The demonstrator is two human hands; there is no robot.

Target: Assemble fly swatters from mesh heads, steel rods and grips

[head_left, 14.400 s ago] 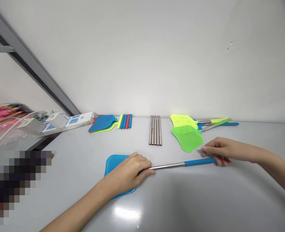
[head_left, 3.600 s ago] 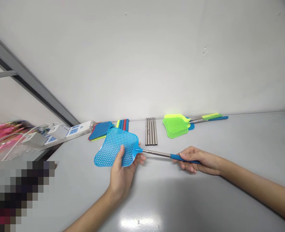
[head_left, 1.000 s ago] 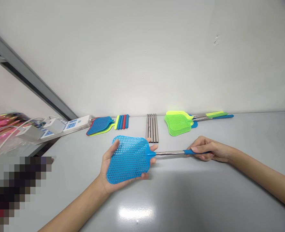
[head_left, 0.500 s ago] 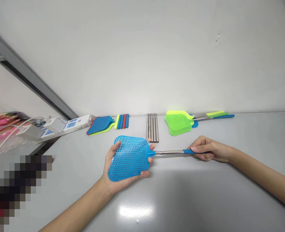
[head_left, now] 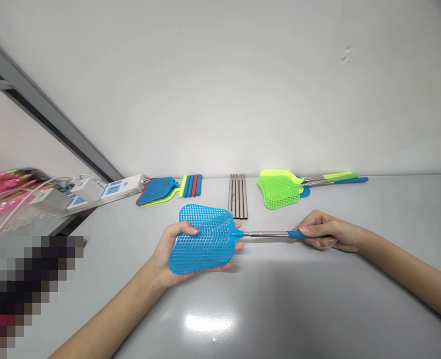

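A blue fly swatter point(head_left: 209, 244) with a perforated head, a thin metal shaft and a blue grip is held level above the table. My left hand point(head_left: 175, 244) supports its head from below, the thumb resting on top and fingertips showing past the right edge. My right hand point(head_left: 323, 232) is closed round the blue grip, covering most of it. Behind the swatter lie several metal tubes point(head_left: 238, 197) side by side. Farther right, a pile of fly swatters point(head_left: 280, 190) in green, yellow and blue rests against the wall.
Toward the back left lie loose swatter heads point(head_left: 158, 190) and a row of coloured grips point(head_left: 191, 186). A white power strip point(head_left: 119, 188) with plugged-in chargers and cables sits at the left, near plastic-wrapped pink items point(head_left: 7, 192). A wall stands behind the grey table point(head_left: 280, 309).
Earlier the swatter lay on the table under my left hand; now both hands hold it up. In the last second my left thumb has moved from the head's edge onto its mesh.
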